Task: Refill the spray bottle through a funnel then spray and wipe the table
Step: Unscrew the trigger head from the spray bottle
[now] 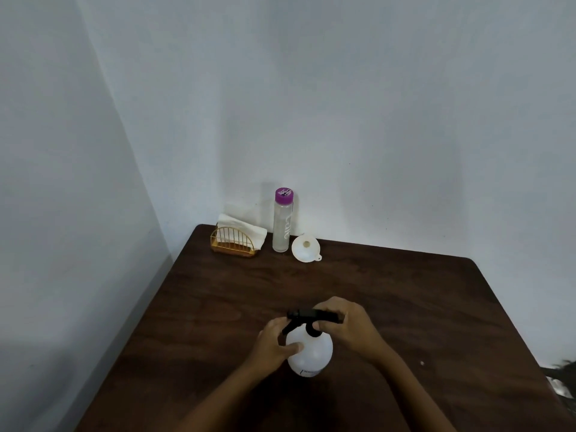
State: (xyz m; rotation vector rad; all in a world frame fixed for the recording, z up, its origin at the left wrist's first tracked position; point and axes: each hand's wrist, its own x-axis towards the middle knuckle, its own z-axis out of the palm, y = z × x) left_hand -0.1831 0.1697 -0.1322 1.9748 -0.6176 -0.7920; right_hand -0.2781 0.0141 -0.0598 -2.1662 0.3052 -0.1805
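1. A dark wooden table (405,307) fills the lower half of the view, pushed into a corner of pale grey walls (343,104).
2. A round white spray bottle (310,353) with a black trigger head (308,316) stands upright on the table near its middle, at about 6 o'clock from the view's centre.
3. The left hand (274,341) wraps the bottle's left side, fingers curled around the white body and the thumb pressed on its front.
4. The right hand (346,325) is closed over the black trigger head from the right, fingers bent around the top and the collar below it.
5. At the table's far edge, around 12 o'clock from the spray bottle, a tall clear water bottle (283,222) with a purple cap stands upright against the wall.
6. Just beside it, at its 4 o'clock, a white funnel (306,248) lies on the table with its wide mouth tilted toward the camera.
7. At the water bottle's 9 o'clock sits a gold wire holder (232,243) with white paper napkins (246,230) in it.
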